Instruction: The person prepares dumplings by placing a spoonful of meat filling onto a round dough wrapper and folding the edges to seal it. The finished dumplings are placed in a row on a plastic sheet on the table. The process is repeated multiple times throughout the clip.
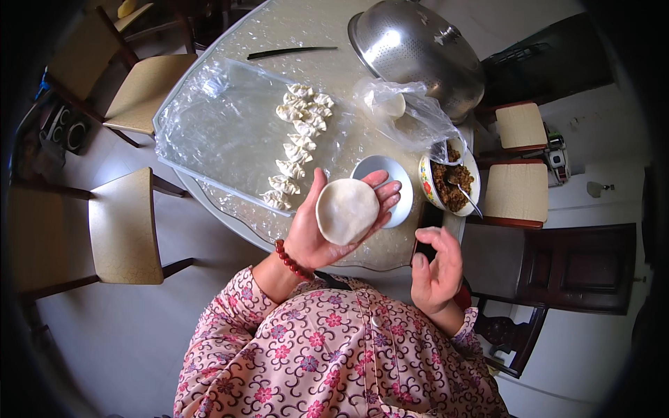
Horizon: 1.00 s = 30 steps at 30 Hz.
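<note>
On my left hand (307, 241), palm up with a beaded bracelet at the wrist, lies a round, flat dough wrapper (347, 211). The fingers stretch out beneath it, and nothing sits on the dough. My right hand (439, 271) hovers at the table's near right edge, fingers curled and apart, holding nothing. Under the left fingertips stands a pale bowl (403, 196), partly hidden. To its right, a floral-sided bowl (428, 189) holds brown minced filling (450, 194) and a metal spoon (466, 194). Pleated dumplings (297, 153) line the right side of a film-covered tray or board (225, 130).
A clear plastic bag (428, 123) with pale dough rounds (393, 106) lies beside a large overturned metal colander (418, 57). Black chopsticks (292, 51) rest at the table's (324, 65) far side. Chairs (125, 227) surround the table. A dark object (427, 230) lies near its right edge.
</note>
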Tool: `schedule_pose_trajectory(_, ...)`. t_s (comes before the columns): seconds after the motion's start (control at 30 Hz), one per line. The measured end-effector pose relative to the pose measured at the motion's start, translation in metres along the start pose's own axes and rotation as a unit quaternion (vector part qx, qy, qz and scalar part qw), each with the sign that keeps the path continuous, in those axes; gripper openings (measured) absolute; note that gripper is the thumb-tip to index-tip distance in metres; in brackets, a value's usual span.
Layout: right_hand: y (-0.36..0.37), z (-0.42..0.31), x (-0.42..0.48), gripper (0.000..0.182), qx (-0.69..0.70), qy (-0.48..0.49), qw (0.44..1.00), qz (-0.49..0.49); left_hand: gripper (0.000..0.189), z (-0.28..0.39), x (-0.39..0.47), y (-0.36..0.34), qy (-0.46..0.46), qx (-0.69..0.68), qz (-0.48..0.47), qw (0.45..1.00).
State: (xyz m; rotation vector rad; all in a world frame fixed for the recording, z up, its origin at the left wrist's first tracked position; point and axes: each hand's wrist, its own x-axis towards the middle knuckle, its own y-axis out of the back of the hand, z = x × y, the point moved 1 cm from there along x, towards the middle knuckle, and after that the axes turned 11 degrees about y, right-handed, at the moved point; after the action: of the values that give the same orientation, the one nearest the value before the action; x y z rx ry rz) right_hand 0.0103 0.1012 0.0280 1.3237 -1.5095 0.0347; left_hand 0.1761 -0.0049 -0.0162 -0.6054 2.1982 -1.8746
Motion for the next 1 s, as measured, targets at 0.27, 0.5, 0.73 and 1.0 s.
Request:
schedule_pose_trajectory(0.27, 0.000, 0.041, -0.034, 0.043, -0.051, -0.199, 0.976, -0.072, 0.077, 0.004, 0.000, 0.023, -0.028, 0.031, 0.077, 0.996)
schedule_pose_trajectory(0.5, -0.005, 0.077, -0.041, 0.048, -0.199, -0.059, 0.955, -0.212, 0.064, -0.010, -0.016, 0.029, -0.091, 0.111, 0.193, 0.971)
schedule_pose_trajectory(0.73, -0.013, 0.098, -0.037, 0.042, -0.206, -0.017, 0.941, -0.267, 0.074, -0.023, -0.014, 0.017, -0.046, 0.050, 0.106, 0.992)
schedule_pose_trajectory(1.0, -0.014, 0.108, -0.031, 0.032, -0.205, -0.008, 0.939, -0.275, 0.079, -0.030, -0.010, 0.015, -0.053, 0.024, 0.119, 0.991)
